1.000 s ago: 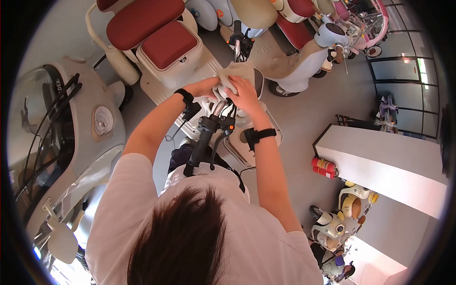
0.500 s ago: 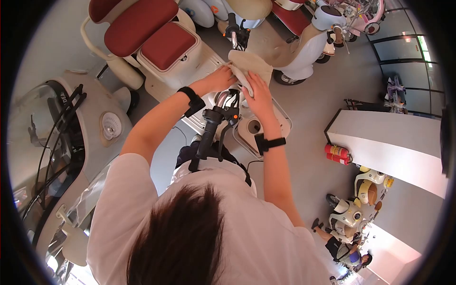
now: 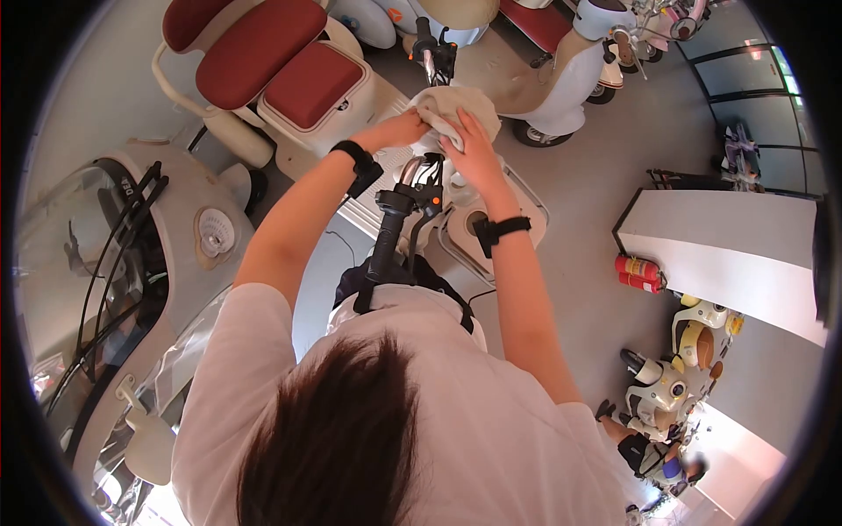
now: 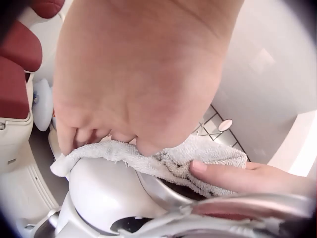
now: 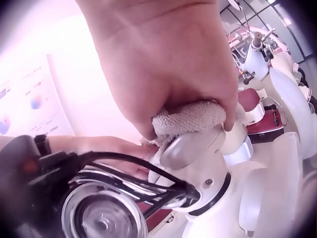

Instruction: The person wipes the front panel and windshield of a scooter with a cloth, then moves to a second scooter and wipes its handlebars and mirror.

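Note:
A pale terry towel (image 3: 484, 105) lies draped over the white front head (image 4: 106, 191) of a scooter, just ahead of its handlebar. My left hand (image 3: 396, 131) grips the towel's left part, fingertips bent down onto it. From the other side my right hand (image 3: 475, 158) holds the towel, its thumb (image 4: 218, 176) pressed on the cloth in the left wrist view. The right wrist view shows the towel bunched under that palm, over a silver-edged housing (image 5: 190, 148). Parts of the housing are hidden by cloth and hands.
Close before my body are the black handlebar grip (image 3: 383, 254) and brake lever (image 3: 419, 232); cables (image 5: 133, 163) run beside the hands. A red-seated vehicle (image 3: 307, 88) stands ahead left, a windshielded one (image 3: 96, 254) at left. Fire extinguishers (image 3: 638, 273) are by the pillar at right.
The towel spread out over the scooter's front, then bunched up again between my hands. Both hands stayed close to the front head, shifting slightly. The head view has swung a little.

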{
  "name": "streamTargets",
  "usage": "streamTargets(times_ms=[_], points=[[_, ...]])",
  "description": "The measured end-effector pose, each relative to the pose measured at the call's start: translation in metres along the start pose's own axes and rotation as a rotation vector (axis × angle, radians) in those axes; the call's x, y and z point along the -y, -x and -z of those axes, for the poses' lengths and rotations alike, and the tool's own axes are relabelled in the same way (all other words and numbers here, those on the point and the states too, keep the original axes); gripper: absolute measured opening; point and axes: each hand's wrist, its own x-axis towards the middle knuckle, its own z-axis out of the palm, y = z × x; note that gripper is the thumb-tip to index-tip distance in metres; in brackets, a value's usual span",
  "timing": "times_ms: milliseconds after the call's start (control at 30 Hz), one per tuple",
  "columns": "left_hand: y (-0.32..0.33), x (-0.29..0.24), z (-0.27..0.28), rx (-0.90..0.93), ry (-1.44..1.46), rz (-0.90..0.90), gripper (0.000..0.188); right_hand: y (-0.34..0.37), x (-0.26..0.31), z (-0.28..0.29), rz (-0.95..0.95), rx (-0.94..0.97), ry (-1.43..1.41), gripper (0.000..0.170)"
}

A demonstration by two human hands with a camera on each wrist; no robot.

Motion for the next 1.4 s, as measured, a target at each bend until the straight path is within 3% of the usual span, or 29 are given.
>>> streamTargets(times_ms=[67,133,233,367,467,533,633,767,833,867,933,1000,1067,1100,1267,1333,1367,1400], points=[[0.008,-0.026,0.02,-0.013,-0.092,0.018,0.043,-0.011,-0.005,0.0,-0.041,0.019,0.016,0.049],[0.02,-0.068,0.047,-0.068,0.03,0.083,0.045,-0.01,0.002,0.0,-0.083,0.04,0.024,0.05],[0.006,-0.038,0.023,0.012,-0.139,0.185,0.043,-0.001,0.018,-0.005,-0.229,0.064,0.183,0.049],[0.028,-0.048,0.014,0.062,-0.359,0.068,0.041,0.031,0.033,-0.013,-0.15,-0.047,0.241,0.049],[0.041,-0.089,0.033,0.19,-0.426,0.073,0.025,0.044,0.035,-0.009,-0.173,-0.043,0.154,0.049],[0.041,-0.108,0.04,0.27,-0.237,0.236,0.027,0.047,0.032,-0.005,-0.188,-0.029,0.118,0.049],[0.046,-0.11,0.037,0.407,-0.266,0.155,0.034,0.04,0.023,-0.005,-0.17,0.007,0.159,0.05],[0.046,-0.088,0.024,0.272,-0.008,0.252,0.05,0.017,0.011,-0.007,-0.178,0.004,0.1,0.051],[0.043,-0.077,0.032,0.458,-0.357,-0.088,0.065,0.006,0.006,-0.008,-0.205,0.032,0.131,0.052],[0.043,-0.074,0.031,0.461,-0.361,-0.081,0.065,0.0,0.004,-0.009,-0.219,0.024,0.107,0.053],[0.047,-0.062,0.023,0.277,-0.009,0.052,0.046,-0.003,0.006,-0.009,-0.222,0.026,0.071,0.054],[0.04,-0.052,0.02,0.332,-0.095,0.034,0.047,-0.006,0.007,-0.001,-0.224,0.064,0.061,0.054],[0.033,-0.07,0.028,0.447,-0.118,0.221,0.07,-0.006,-0.002,-0.002,-0.169,0.055,0.036,0.052],[0.036,-0.078,0.025,0.313,0.039,0.374,0.066,-0.006,-0.004,-0.002,-0.124,0.043,0.059,0.05],[0.036,-0.104,0.036,0.277,0.151,0.489,0.05,0.004,-0.007,-0.003,-0.03,-0.003,0.061,0.045],[0.038,-0.079,0.028,0.417,-0.126,0.238,0.044,0.012,-0.005,-0.007,0.039,-0.044,0.045,0.044],[0.04,-0.067,0.025,0.426,-0.127,0.246,0.044,0.015,-0.003,-0.008,0.035,-0.041,0.035,0.044],[0.04,-0.06,0.025,0.388,-0.254,0.035,0.041,0.018,-0.002,-0.008,0.042,-0.063,0.044,0.044]])
